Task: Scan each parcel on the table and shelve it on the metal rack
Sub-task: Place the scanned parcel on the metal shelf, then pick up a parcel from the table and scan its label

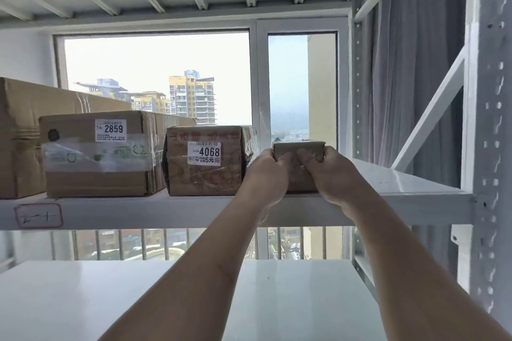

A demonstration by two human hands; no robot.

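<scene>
Both my hands are up at the metal rack point(415, 196), wrapped around a small taped parcel point(300, 166) that sits on the shelf's front edge. My left hand point(264, 174) grips its left side, my right hand point(329, 174) its right, thumbs pressed on the front face. Just beside it on the left stands the box marked 4068 point(205, 160), perhaps touching; then the box marked 2859 point(105, 152).

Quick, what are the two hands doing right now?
Left hand: closed on the left side of the small parcel on the shelf.
Right hand: closed on the right side of the same parcel.
</scene>
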